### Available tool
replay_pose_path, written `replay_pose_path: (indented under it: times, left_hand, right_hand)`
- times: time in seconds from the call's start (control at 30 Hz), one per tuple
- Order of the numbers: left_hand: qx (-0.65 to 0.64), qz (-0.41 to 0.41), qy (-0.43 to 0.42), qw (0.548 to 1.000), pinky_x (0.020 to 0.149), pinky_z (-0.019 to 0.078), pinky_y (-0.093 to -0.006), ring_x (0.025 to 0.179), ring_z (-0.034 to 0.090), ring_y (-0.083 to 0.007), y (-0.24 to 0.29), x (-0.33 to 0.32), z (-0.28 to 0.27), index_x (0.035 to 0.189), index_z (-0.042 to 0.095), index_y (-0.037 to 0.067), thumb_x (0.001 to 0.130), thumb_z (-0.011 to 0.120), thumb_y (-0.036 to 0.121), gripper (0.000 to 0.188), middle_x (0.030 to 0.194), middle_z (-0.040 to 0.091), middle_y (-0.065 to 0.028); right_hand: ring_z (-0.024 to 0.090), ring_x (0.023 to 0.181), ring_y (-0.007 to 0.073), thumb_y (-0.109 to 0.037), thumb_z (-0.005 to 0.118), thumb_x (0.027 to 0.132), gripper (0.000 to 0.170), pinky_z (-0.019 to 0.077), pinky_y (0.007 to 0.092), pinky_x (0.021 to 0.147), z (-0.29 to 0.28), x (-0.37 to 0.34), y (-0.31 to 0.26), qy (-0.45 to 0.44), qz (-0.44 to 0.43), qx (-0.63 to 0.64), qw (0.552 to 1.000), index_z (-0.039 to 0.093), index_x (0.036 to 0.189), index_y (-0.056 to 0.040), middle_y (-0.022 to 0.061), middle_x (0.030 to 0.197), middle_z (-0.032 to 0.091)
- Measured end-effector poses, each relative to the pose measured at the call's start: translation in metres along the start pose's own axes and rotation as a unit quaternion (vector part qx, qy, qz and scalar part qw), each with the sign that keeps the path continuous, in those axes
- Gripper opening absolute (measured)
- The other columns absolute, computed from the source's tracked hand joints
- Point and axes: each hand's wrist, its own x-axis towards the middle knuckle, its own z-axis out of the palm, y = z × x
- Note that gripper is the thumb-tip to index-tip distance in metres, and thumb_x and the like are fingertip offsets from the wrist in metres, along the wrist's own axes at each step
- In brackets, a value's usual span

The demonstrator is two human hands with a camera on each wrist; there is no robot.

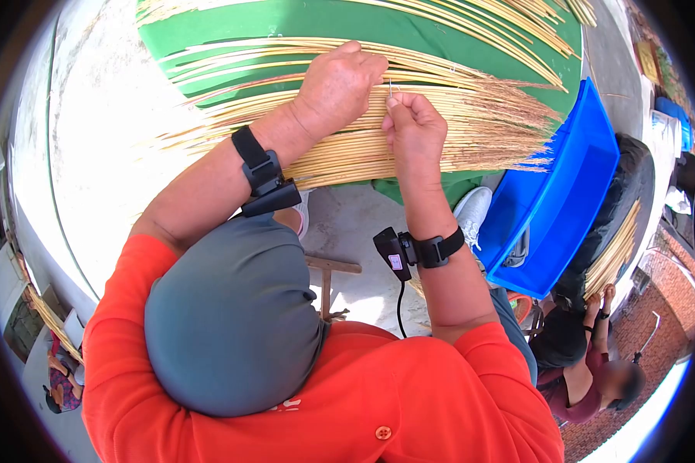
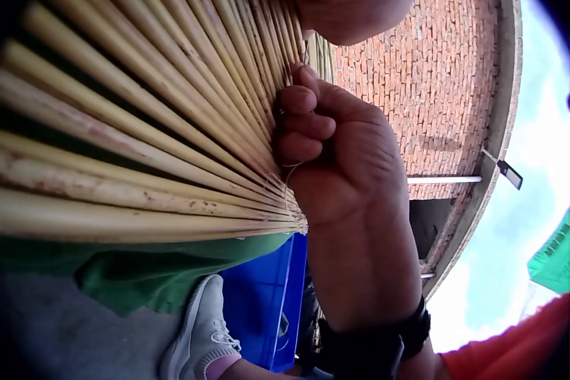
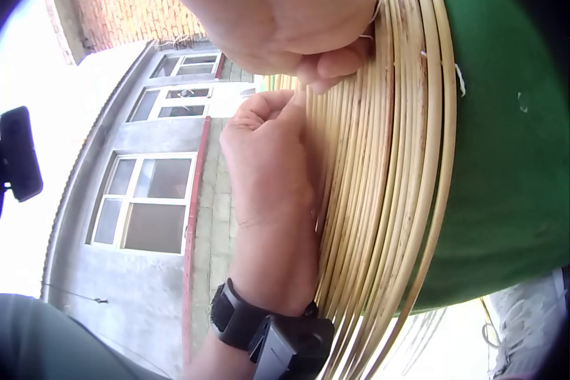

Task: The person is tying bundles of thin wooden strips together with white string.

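Currently, a thin silvery needle [image 1: 390,88] is pinched by the right hand [image 1: 420,140] over slender yellow stalks [image 1: 344,158] — the left hand's [image 1: 337,82] grasp cannot be told.

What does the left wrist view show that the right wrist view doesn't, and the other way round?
Only the left wrist view shows the blue tub and a red sleeve.

Only the right wrist view shows the windows of a grey building.

Both show the stalks, the green cloth, some brickwork, and the left hand and right hand close together at the stalks.
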Motion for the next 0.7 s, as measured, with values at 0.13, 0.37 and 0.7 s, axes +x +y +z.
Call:
replay_pose_path:
  times: [0.13,0.37,0.7]
  left_hand:
    - [-0.012,-0.001,-0.005,1.000,0.060,0.0476,-0.0340,0.071,0.054,-0.0234,-0.001,0.000,0.000,0.067,0.052,0.007,0.061,0.060,0.004,0.010,0.066,0.057,-0.0055]
    - [-0.010,-0.009,-0.015,1.000,0.061,0.0475,-0.0345,0.071,0.055,-0.0236,-0.002,0.000,0.000,0.068,0.054,0.006,0.063,0.060,0.004,0.009,0.066,0.057,-0.0063]
    - [-0.058,-0.150,-0.102,0.982,0.064,0.0447,-0.0396,0.073,0.056,-0.0288,0.005,0.012,-0.020,0.077,0.059,0.005,0.074,0.061,0.012,0.008,0.070,0.059,-0.0104]
  right_hand:
    - [0.043,0.046,0.0050,-0.004,0.056,0.084,0.006,0.0360,0.0210,0.042,0.001,0.000,0.001,0.003,-0.006,-0.021,1.000,0.058,0.079,-0.0015,0.0004,0.055,0.052]
    - [0.043,0.046,0.0056,-0.006,0.056,0.084,0.006,0.0374,0.0225,0.043,0.002,0.001,0.003,0.011,-0.011,-0.038,0.999,0.058,0.079,-0.0016,0.0004,0.055,0.052]
    - [0.056,0.050,0.0122,-0.012,0.052,0.086,0.008,0.0433,0.0269,0.050,-0.003,0.001,-0.002,-0.037,-0.045,-0.201,0.978,0.054,0.084,-0.0046,0.0062,0.057,0.058]
